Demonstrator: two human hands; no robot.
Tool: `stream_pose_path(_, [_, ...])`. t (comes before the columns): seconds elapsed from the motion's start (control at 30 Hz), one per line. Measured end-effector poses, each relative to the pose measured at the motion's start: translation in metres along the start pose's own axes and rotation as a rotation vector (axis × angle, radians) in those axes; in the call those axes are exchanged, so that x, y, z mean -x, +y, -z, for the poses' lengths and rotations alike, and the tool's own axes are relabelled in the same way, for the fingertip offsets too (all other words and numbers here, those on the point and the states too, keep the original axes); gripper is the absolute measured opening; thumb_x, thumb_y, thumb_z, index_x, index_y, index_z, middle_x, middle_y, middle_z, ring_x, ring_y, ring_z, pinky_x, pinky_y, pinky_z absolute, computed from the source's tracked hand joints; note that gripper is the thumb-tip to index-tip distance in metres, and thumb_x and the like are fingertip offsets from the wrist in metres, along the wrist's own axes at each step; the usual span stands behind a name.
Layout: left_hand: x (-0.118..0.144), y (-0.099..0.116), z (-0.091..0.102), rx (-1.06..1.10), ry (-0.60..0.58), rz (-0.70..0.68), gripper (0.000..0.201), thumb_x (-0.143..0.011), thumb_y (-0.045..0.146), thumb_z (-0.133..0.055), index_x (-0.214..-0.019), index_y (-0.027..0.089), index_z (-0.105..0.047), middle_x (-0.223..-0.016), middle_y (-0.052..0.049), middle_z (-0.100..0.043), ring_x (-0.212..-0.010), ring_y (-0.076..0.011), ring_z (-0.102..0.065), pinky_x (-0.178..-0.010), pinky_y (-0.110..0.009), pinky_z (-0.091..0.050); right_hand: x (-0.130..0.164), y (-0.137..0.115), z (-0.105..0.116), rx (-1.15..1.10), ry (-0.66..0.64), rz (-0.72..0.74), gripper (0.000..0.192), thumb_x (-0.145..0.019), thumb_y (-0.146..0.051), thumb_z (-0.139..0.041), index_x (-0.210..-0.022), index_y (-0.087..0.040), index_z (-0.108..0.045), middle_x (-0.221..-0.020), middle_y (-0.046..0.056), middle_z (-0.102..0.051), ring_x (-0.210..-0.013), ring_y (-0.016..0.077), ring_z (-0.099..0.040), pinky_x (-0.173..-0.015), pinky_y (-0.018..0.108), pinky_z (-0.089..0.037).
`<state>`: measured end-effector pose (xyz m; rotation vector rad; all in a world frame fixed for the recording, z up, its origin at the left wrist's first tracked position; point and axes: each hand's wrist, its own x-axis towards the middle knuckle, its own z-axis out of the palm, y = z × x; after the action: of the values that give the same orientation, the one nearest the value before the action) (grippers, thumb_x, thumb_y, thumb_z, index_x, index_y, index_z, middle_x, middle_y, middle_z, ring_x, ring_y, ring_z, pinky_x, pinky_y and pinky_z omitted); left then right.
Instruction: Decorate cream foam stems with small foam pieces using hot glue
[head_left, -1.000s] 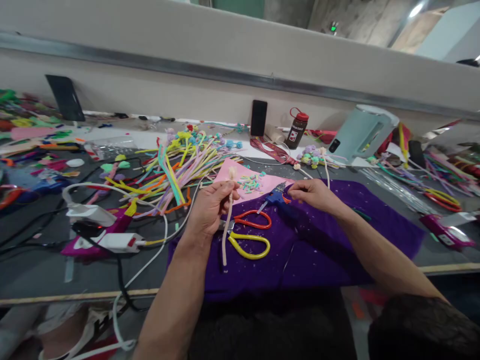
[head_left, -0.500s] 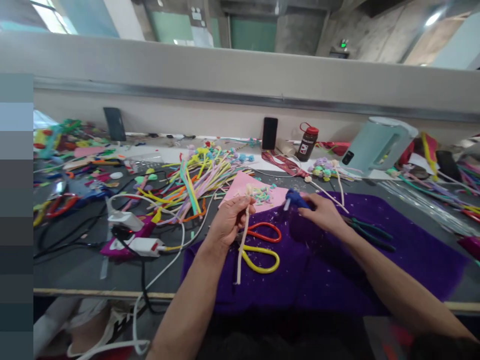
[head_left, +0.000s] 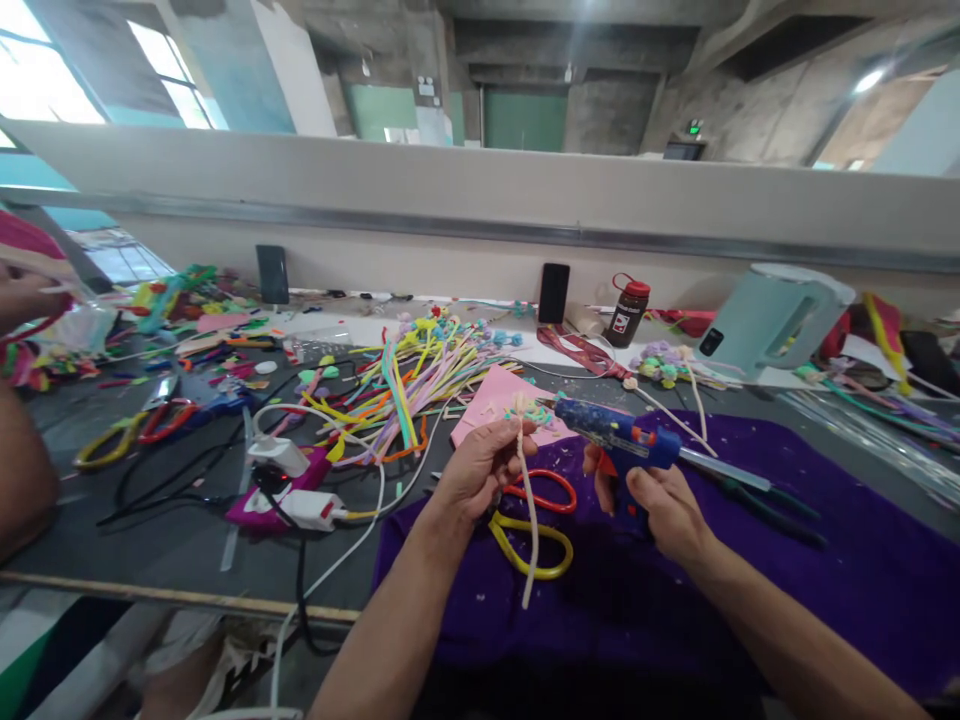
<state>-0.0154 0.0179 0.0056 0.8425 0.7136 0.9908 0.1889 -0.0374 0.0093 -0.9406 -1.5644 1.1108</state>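
Between the thumb and fingers of my left hand (head_left: pixel 484 465) is a cream pipe cleaner (head_left: pixel 531 530), its long end hanging down and a small knotted head on top. My right hand (head_left: pixel 660 505) grips the handle of a blue hot glue gun (head_left: pixel 619 430), with a clear glue stick (head_left: pixel 727 468) poking out at the back. The gun's nozzle points left, close to the pipe cleaner's head; whether they touch I cannot tell. Red-and-yellow-handled scissors (head_left: pixel 536 562) lie under my left hand on purple cloth (head_left: pixel 847 610). Behind it, small pastel pieces lie on a pink sheet (head_left: pixel 480 405).
Several pipe cleaners (head_left: pixel 405 400) lie in a heap behind left. A white cable and power adapters (head_left: pixel 307 505) are at left. Dark green pliers (head_left: pixel 776 510) lie at right. A bottle (head_left: pixel 628 315), phone (head_left: pixel 553 293) and kettle (head_left: pixel 780 320) stand at the back. Another person's arm (head_left: pixel 22 470) shows at far left.
My right hand has brought the glue gun upright with its nozzle toward the pipe cleaner in my left hand. The view has tilted up, and another person's arm now shows at left.
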Motion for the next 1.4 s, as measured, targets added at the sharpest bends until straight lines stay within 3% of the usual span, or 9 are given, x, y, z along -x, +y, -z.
stream_pose_path(0.13, [-0.001,-0.002,-0.001,0.032,-0.005,0.029,0.023,-0.072,0.032,-0.059,-0.084,0.013,-0.059,-0.056,0.002,-0.056,-0.033,-0.0012,-0.039,-0.029,-0.012,-0.026,0.003,0.000,0.002,0.039,0.033,0.038,0.038,-0.082,-0.047,-0.040,-0.097,-0.016,-0.056,-0.065,0.005,-0.057,-0.053,0.0158,-0.049,-0.053,0.029,-0.040])
stream_pose_path(0.43, [0.000,-0.001,-0.006,0.083,-0.011,0.089,0.023,-0.071,0.032,-0.059,-0.081,0.012,-0.057,-0.053,0.002,-0.055,-0.029,-0.0004,-0.033,-0.026,-0.012,-0.018,0.006,0.004,0.005,0.061,0.004,0.060,0.035,-0.083,-0.045,-0.040,-0.074,-0.017,-0.058,-0.065,0.005,-0.057,-0.055,0.0154,-0.049,-0.055,0.029,-0.039])
stream_pose_path(0.63, [0.001,0.000,-0.008,0.087,-0.036,0.100,0.021,-0.071,0.031,-0.059,-0.080,0.012,-0.055,-0.052,0.003,-0.054,-0.028,-0.0008,-0.032,-0.026,-0.012,-0.020,0.011,0.011,0.009,0.144,-0.045,0.038,0.047,-0.084,-0.046,-0.038,-0.053,-0.015,-0.054,-0.071,0.007,-0.058,-0.056,0.0136,-0.047,-0.055,0.027,-0.036])
stream_pose_path(0.87, [-0.001,-0.003,-0.006,0.040,-0.057,0.054,0.024,-0.071,0.031,-0.059,-0.082,0.010,-0.057,-0.055,0.001,-0.056,-0.028,0.0008,-0.028,-0.026,-0.012,-0.015,0.011,0.010,0.008,0.128,-0.030,0.042,0.046,-0.084,-0.045,-0.039,-0.053,-0.014,-0.054,-0.083,0.007,-0.059,-0.056,0.0109,-0.047,-0.054,0.025,-0.036])
stream_pose_path(1.17, [0.000,-0.004,-0.004,-0.018,-0.033,0.025,0.026,-0.073,0.033,-0.059,-0.086,0.010,-0.060,-0.062,0.000,-0.058,-0.035,-0.0005,-0.039,-0.029,-0.012,-0.023,0.011,0.012,0.008,0.140,-0.029,0.042,0.047,-0.084,-0.045,-0.038,-0.052,-0.014,-0.053,-0.085,0.007,-0.059,-0.058,0.0114,-0.048,-0.055,0.026,-0.036])
stream_pose_path(1.4, [0.000,-0.005,-0.004,-0.080,-0.026,0.019,0.026,-0.073,0.033,-0.060,-0.086,0.011,-0.060,-0.063,-0.001,-0.061,-0.037,-0.0018,-0.045,-0.031,-0.012,-0.027,0.011,0.015,0.009,0.158,-0.036,0.024,0.045,-0.084,-0.045,-0.038,-0.053,-0.014,-0.053,-0.065,0.004,-0.055,-0.056,0.0125,-0.047,-0.055,0.026,-0.035])
